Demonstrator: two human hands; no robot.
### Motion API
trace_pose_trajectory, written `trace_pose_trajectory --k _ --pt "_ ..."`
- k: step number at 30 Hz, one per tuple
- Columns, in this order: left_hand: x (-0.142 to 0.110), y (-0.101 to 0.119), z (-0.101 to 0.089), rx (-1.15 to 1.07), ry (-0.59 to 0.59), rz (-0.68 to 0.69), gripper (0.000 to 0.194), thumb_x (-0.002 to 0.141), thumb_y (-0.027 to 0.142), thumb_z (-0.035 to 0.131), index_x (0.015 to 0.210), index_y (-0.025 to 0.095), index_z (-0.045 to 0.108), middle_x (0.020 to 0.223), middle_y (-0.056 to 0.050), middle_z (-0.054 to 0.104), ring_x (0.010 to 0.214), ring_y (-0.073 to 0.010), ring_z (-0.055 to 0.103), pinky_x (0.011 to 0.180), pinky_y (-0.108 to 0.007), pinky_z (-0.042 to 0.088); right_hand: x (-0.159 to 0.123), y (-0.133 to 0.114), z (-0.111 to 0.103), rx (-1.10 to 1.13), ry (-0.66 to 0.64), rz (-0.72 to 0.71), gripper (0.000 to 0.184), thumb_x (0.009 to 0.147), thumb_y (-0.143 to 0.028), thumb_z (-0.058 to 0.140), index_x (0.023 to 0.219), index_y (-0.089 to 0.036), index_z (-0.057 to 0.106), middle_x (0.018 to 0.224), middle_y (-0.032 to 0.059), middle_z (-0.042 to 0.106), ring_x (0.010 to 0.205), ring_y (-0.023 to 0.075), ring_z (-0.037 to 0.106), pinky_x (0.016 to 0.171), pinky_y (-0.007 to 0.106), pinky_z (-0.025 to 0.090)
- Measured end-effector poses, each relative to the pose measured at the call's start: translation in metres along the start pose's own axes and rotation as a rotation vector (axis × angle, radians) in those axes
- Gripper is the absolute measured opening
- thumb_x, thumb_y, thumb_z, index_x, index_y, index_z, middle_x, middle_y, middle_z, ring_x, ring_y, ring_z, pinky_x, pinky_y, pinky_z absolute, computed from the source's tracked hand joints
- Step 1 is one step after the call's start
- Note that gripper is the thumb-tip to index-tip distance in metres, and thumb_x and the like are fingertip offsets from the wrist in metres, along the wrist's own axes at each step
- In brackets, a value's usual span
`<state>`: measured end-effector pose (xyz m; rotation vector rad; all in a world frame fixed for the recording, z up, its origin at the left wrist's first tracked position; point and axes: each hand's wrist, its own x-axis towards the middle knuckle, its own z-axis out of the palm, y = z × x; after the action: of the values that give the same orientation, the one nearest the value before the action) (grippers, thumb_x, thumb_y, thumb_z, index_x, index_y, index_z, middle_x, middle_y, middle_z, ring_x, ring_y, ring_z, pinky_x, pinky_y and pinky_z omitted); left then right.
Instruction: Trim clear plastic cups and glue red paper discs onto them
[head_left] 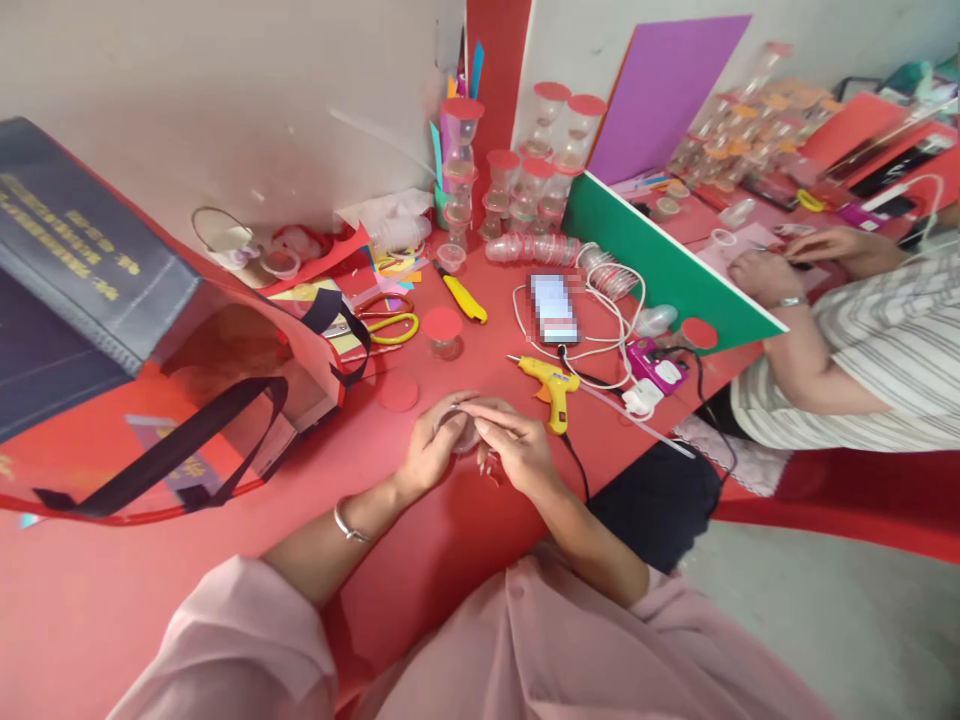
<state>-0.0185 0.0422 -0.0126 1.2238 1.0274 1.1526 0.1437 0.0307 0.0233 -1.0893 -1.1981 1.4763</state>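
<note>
My left hand (431,445) and my right hand (516,445) meet over the red table (450,540), both wrapped round a small clear plastic cup (463,432), mostly hidden by the fingers. A silver bangle sits on my left wrist. A red paper disc (398,392) lies just beyond my left hand. Another clear cup with a red lid (442,333) stands farther back. A yellow glue gun (551,384) lies right of my hands, its black cord trailing past my right wrist.
A red and grey fabric bag (150,330) fills the left. Scissors (386,322), a yellow cutter (465,298), a phone (555,308) with white cables and stacks of lidded cups (525,180) lie behind. Green (660,265) and purple (664,90) sheets separate another person's hands (780,265) at right.
</note>
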Motion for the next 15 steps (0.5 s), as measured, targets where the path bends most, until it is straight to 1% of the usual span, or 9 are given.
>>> trace_pose_trajectory --k 1,4,7,9,12,15 --pt "-0.0010 -0.0008 0.0002 -0.027 -0.018 0.003 0.043 0.097 0.047 0.058 0.124 0.015 0.068 0.107 -0.011 0.075 0.091 -0.0233 0.070 0.081 -0.035 0.056 -0.0008 -0.0025 -0.0005 -0.002 -0.023 -0.012 0.025 0.095 -0.037 0.069 0.117 -0.033 0.081 0.127 0.0028 0.071 0.057 0.0068 0.064 0.057 0.027 0.057" --pt "-0.0032 -0.0026 0.0013 -0.097 -0.058 -0.009 0.035 0.099 0.043 0.056 0.115 0.013 0.066 0.083 -0.006 0.071 0.070 -0.0174 0.065 0.067 -0.030 0.052 -0.0026 -0.0076 -0.0021 -0.014 -0.074 -0.041 0.028 0.098 -0.036 0.066 0.123 -0.035 0.078 0.134 0.0029 0.069 0.064 0.0083 0.067 0.061 0.027 0.058" --pt "-0.0043 -0.0029 0.0022 -0.090 -0.065 -0.024 0.032 0.101 0.042 0.055 0.107 0.013 0.066 0.070 -0.002 0.065 0.060 -0.0142 0.058 0.060 -0.027 0.047 -0.0028 -0.0099 -0.0021 -0.064 -0.070 -0.064 0.028 0.099 -0.036 0.065 0.123 -0.035 0.078 0.131 0.0031 0.071 0.067 0.0095 0.068 0.064 0.027 0.060" --pt "-0.0045 -0.0022 0.0031 -0.090 -0.062 -0.013 0.031 0.102 0.042 0.055 0.104 0.013 0.065 0.066 -0.001 0.063 0.057 -0.0132 0.056 0.058 -0.026 0.045 -0.0021 -0.0105 -0.0015 -0.099 -0.045 -0.080 0.027 0.098 -0.036 0.065 0.121 -0.034 0.079 0.127 0.0031 0.073 0.074 0.0119 0.071 0.066 0.027 0.062" --pt "-0.0045 -0.0006 0.0049 -0.122 -0.080 -0.005 0.030 0.102 0.042 0.054 0.105 0.014 0.063 0.067 0.000 0.062 0.057 -0.0128 0.055 0.058 -0.026 0.045 -0.0003 -0.0098 -0.0009 -0.123 -0.005 -0.099 0.024 0.097 -0.035 0.067 0.116 -0.031 0.082 0.122 0.0037 0.075 0.091 0.0171 0.074 0.071 0.027 0.064" --pt "-0.0040 -0.0002 0.0060 -0.134 -0.106 -0.005 0.028 0.103 0.041 0.052 0.105 0.014 0.062 0.069 0.000 0.063 0.058 -0.0132 0.055 0.058 -0.026 0.045 0.0013 -0.0075 -0.0013 -0.117 0.022 -0.105 0.021 0.096 -0.033 0.068 0.111 -0.030 0.083 0.117 0.0037 0.077 0.093 0.0181 0.075 0.070 0.027 0.064"
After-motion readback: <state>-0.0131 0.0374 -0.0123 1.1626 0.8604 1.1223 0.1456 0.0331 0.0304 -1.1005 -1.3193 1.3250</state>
